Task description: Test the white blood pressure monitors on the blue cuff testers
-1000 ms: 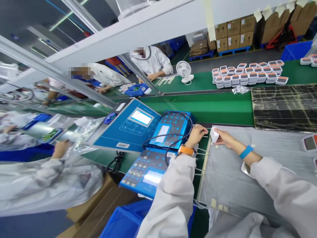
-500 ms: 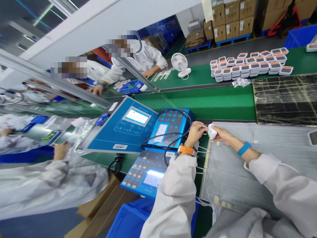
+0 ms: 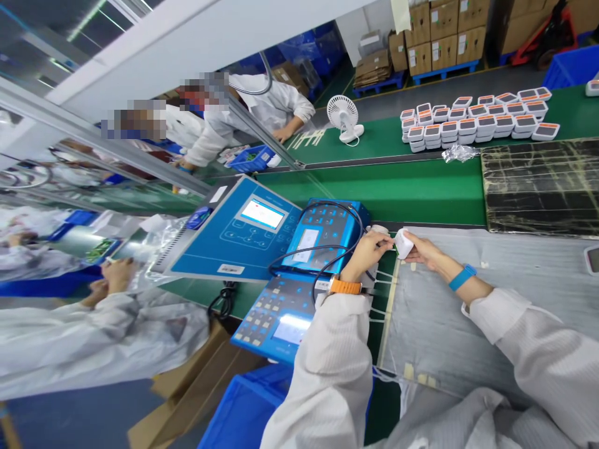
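Observation:
My right hand (image 3: 425, 249) grips a small white plastic housing (image 3: 403, 244) above the edge of the grey mat. A sliver of green shows on the housing's left side. At that side, my left hand (image 3: 370, 254) has its fingertips pinched together, close to the housing. Whatever lies between those fingertips is too small to make out. Beside my left wrist, thin white strips (image 3: 384, 278) stick out over the green surface along the mat's taped edge.
Blue testers (image 3: 219, 240) with a black cable stand to the left. A white fan (image 3: 344, 118) and stacked white devices (image 3: 477, 121) occupy the far bench. A dark taped board (image 3: 538, 187) lies at the right, above the grey mat (image 3: 468, 324). Co-workers sit left and across.
My left hand has shifted slightly left and down, and more of the housing's face shows in my right hand. A co-worker at the left has brought both hands together.

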A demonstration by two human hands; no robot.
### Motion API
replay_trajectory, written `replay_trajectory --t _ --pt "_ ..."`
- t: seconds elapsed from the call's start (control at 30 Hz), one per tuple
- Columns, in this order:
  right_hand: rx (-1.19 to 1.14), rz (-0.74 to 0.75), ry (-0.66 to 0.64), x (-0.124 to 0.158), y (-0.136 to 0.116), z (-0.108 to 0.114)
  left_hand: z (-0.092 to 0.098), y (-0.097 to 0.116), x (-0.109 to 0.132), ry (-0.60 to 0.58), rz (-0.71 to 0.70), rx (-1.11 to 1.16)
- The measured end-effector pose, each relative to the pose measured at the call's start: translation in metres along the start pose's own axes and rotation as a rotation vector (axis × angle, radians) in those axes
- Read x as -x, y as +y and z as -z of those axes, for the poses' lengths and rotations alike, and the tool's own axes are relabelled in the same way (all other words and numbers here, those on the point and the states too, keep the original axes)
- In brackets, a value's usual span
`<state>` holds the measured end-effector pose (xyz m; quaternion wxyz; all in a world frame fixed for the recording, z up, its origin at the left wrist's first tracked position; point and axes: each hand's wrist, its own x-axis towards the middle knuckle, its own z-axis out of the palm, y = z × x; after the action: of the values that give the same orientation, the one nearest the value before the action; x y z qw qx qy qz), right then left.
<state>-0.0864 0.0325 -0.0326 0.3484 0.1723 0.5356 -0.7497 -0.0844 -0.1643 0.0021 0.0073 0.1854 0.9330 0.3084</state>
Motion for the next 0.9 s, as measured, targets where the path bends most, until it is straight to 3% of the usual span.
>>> replay_trajectory --t 0.07,0.3,0.9 --pt "0.014 0.008 0.012 0.0 0.0 -0.001 -0.003 -0.003 0.004 -0.024 -0.01 0.025" --pt "0.048 0.057 0.054 0.003 0.002 -0.007 -0.016 -0.013 0.004 0.088 -0.06 0.072" --pt "0.042 0.124 0.222 0.001 0.008 -0.032 -0.016 -0.01 0.006 0.092 0.02 0.139"
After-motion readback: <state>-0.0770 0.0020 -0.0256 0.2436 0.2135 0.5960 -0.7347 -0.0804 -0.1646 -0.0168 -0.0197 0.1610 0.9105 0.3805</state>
